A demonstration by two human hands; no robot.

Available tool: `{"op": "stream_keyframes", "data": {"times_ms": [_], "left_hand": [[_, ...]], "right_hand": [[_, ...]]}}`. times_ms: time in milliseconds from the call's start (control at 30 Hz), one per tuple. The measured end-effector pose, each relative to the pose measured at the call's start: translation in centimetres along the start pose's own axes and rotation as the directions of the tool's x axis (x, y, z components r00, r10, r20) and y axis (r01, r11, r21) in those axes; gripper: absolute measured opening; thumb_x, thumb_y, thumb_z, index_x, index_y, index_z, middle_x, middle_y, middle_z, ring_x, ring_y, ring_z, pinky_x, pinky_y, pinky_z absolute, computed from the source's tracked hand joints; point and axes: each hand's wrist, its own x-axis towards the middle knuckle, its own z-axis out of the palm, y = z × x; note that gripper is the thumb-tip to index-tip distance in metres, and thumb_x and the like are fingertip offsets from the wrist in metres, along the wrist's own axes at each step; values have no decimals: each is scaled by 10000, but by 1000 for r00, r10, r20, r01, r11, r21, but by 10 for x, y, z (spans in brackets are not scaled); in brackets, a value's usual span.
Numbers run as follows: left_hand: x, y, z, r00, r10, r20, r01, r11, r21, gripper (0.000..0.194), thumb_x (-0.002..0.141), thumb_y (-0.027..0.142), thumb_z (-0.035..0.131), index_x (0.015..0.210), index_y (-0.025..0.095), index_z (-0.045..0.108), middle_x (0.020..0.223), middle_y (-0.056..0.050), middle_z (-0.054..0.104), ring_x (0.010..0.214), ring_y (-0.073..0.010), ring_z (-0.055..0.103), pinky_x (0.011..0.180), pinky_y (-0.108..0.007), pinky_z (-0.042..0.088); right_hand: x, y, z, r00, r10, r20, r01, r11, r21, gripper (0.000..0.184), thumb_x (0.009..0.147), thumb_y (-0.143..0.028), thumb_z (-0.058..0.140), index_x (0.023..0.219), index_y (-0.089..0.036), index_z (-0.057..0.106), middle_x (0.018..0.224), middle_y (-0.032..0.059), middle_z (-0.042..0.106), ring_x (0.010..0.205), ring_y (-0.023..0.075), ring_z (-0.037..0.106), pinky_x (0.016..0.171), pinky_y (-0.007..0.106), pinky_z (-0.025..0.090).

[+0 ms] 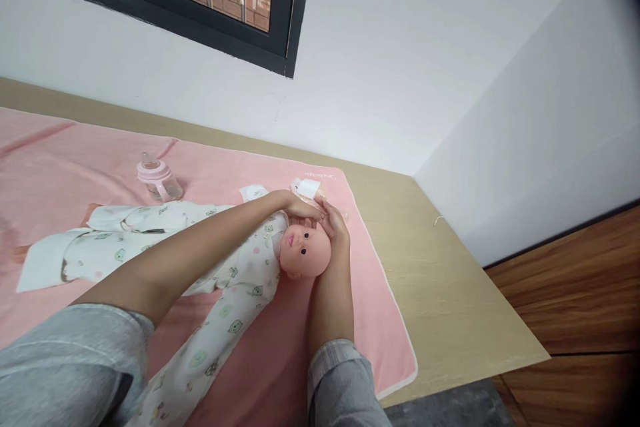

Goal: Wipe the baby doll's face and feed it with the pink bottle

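Note:
A baby doll (305,250) in a white printed outfit (250,260) lies on its back on a pink blanket (360,320), its bald head toward the right. My left arm crosses over its body. My left hand (301,208) is at the far side of the doll's head, fingers stretched toward the right. Close by the crown, my right hand (334,221) has its fingers extended and meeting the left fingertips. Both hands look cupped around that side of the head; how firmly they touch it is hidden. Just beyond them lies a small pinkish item with a white label (309,187), partly covered.
A pink-lidded baby bottle (159,179) with a handle rests on the blanket beyond the doll's legs. The blanket covers part of a wooden tabletop (425,280). White walls and a dark-framed window (285,20) border the far side; wood-grain panels (575,267) stand at right.

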Motion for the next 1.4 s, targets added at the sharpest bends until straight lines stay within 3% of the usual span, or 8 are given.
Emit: {"op": "stream_keyframes", "data": {"times_ms": [100, 300, 567, 800, 933, 1100, 1267, 1400], "left_hand": [[-15, 5, -19, 999, -46, 26, 44, 998, 54, 476, 830, 488, 449, 1042, 155, 715, 889, -116, 737, 854, -254, 678, 837, -356, 543], [-74, 5, -39, 989, -26, -148, 51, 984, 170, 570, 941, 541, 350, 1311, 183, 594, 1319, -130, 631, 1070, -269, 638, 973, -377, 452], [-141, -5, -19, 936, 50, -348, 49, 962, 269, 563, 999, 600, 289, 1341, 269, 590, 1331, -42, 633, 1117, -256, 617, 945, -317, 446], [-163, -15, 0, 880, 154, -450, -40, 967, 252, 510, 993, 564, 361, 1292, 255, 636, 1297, -40, 658, 1134, -255, 616, 950, -285, 427], [-165, -23, 7, 855, 175, -489, -60, 968, 242, 469, 988, 539, 406, 1276, 259, 648, 1314, -38, 653, 1168, -250, 610, 931, -269, 436], [-164, -35, 13, 841, 146, -521, -14, 968, 250, 478, 966, 516, 454, 1302, 223, 628, 1328, -61, 644, 1178, -252, 608, 925, -274, 444], [-162, -41, 15, 826, 154, -543, -37, 975, 220, 425, 969, 483, 472, 1273, 238, 638, 1244, -43, 681, 1089, -231, 638, 848, -260, 463], [-157, -39, 19, 737, 196, -647, -110, 979, 172, 440, 959, 471, 510, 1319, 233, 599, 1225, -53, 663, 1064, -221, 620, 868, -277, 468]], "right_hand": [[5, 3, 2, 999, 11, 46, -11, 1000, 7, 202, 889, -264, 576, 1026, -174, 695, 1174, 56, 723, 913, 156, 724, 994, 334, 564], [9, 7, 2, 995, -20, 97, 17, 999, 37, 206, 854, -299, 632, 1026, -202, 690, 1347, 51, 644, 1031, 196, 715, 1035, 396, 551], [2, -1, -1, 982, -147, 119, 132, 983, 125, 230, 814, -302, 687, 997, -165, 716, 1186, 97, 710, 1126, 209, 680, 1098, 398, 501], [-18, -32, -6, 953, -268, -142, 278, 959, 58, 159, 728, -264, 766, 824, -177, 674, 918, 43, 724, 958, 168, 691, 967, 309, 565], [-30, -47, -11, 938, -299, -175, 295, 954, -49, 227, 645, -245, 802, 785, -188, 634, 803, -9, 679, 810, 123, 659, 812, 242, 568], [-47, -66, 2, 945, -321, -67, 293, 917, -271, 315, 593, -273, 814, 842, -191, 640, 830, -10, 662, 781, 126, 619, 742, 243, 540], [-64, -83, 41, 924, -359, 127, 377, 816, -438, 296, 656, -304, 776, 914, -202, 672, 866, -3, 659, 733, 120, 562, 654, 230, 486], [-78, -89, 76, 898, -305, 316, 427, 777, -463, 291, 713, -326, 764, 968, -214, 678, 909, 3, 677, 713, 106, 552, 644, 222, 467]]}}
